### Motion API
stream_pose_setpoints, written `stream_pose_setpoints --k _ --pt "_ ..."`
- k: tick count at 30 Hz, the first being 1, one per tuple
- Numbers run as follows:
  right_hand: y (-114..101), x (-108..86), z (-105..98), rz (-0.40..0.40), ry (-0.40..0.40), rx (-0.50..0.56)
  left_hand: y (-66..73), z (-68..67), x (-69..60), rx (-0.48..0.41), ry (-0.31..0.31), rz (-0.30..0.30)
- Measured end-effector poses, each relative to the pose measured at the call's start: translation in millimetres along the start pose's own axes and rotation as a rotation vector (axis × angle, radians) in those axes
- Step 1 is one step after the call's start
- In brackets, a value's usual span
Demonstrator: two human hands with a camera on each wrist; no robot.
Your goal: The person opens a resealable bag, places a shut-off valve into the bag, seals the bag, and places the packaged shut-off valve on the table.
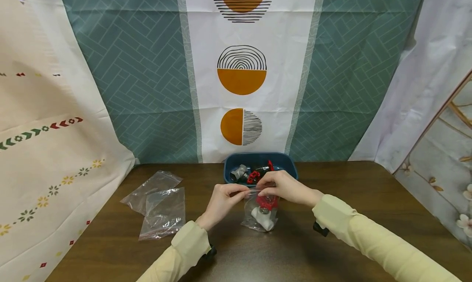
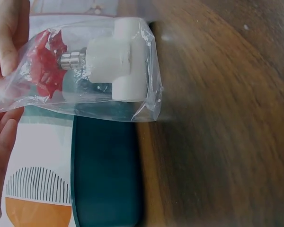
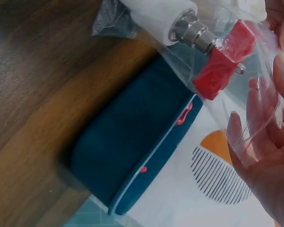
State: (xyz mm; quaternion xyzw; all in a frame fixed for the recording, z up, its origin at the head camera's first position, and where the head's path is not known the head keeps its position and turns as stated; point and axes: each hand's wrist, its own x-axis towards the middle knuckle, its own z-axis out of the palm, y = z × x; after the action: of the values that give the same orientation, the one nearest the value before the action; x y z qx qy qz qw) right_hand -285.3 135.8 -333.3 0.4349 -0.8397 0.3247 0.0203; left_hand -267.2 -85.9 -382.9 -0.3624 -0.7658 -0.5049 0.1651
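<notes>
A clear zip bag (image 1: 249, 220) hangs between both hands above the table, with a white valve (image 2: 116, 61) inside it. The valve has a T-shaped white body, a metal stem and a red handwheel (image 2: 48, 64). My left hand (image 1: 225, 201) pinches the left end of the bag's top edge between thumb and finger. At the right end of that edge, my right hand (image 1: 289, 187) pinches the bag with thumb and fingers, its other fingers behind the film in the right wrist view. Whether the seal is closed I cannot tell.
Behind the hands, a dark blue bin (image 1: 287, 161) holds a grey metal fitting (image 1: 239, 172) and other valves with red handles (image 1: 253, 177). Two flat clear zip bags (image 1: 164, 212) overlap on the left of the brown wooden table (image 1: 354, 200). A patterned curtain (image 1: 155, 89) hangs behind.
</notes>
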Motion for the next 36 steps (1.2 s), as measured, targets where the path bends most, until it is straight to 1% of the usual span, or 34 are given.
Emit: stream_pose_setpoints --k 5,9,11,13,15,18,20,22,24,26,29,32,34,36 --pt "1.0 -3.0 0.8 0.022 0.027 0.007 -3.5 0.6 -0.5 -0.014 0.003 0.008" --pt "0.4 -3.2 4.2 0.032 0.064 0.027 -2.0 0.3 -1.4 -0.005 0.012 -0.007" --pt "0.1 -3.1 5.8 0.033 0.08 0.023 1.3 -0.2 -1.8 -0.003 0.013 -0.011" --pt "-0.3 -2.8 7.3 0.025 0.093 0.009 11.6 -2.1 -1.9 0.001 0.013 -0.009" --pt "-0.8 -2.9 8.6 0.014 0.105 -0.025 22.4 -4.3 -2.2 -0.004 0.004 -0.016" --pt "-1.7 -3.4 10.8 -0.023 0.124 -0.105 36.7 -7.2 -2.6 -0.001 -0.002 -0.012" --pt "-3.4 -3.8 12.6 -0.045 0.137 -0.172 38.6 -7.8 -3.0 0.005 -0.003 -0.013" --pt "-4.8 -4.2 14.4 -0.077 0.152 -0.227 39.1 -7.6 -3.4 0.01 0.002 0.002" --pt "-6.3 -4.7 15.7 -0.097 0.163 -0.267 38.4 -7.1 -3.9 0.011 0.0 0.006" --pt "-7.7 -5.4 16.2 -0.113 0.171 -0.282 38.3 -7.1 -4.0 0.013 -0.007 0.009" --pt "-9.6 -6.6 15.7 -0.124 0.177 -0.278 37.9 -7.1 -3.5 0.005 -0.027 -0.018" --pt "-11.1 -7.7 15.3 -0.136 0.187 -0.266 38.4 -7.2 -2.5 -0.016 -0.043 -0.065" --pt "-10.5 -8.5 15.7 -0.147 0.194 -0.252 39.0 -6.9 -2.3 -0.037 -0.042 -0.099" --pt "-8.8 -9.5 16.5 -0.156 0.198 -0.231 40.2 -6.9 -2.5 -0.053 -0.034 -0.12"
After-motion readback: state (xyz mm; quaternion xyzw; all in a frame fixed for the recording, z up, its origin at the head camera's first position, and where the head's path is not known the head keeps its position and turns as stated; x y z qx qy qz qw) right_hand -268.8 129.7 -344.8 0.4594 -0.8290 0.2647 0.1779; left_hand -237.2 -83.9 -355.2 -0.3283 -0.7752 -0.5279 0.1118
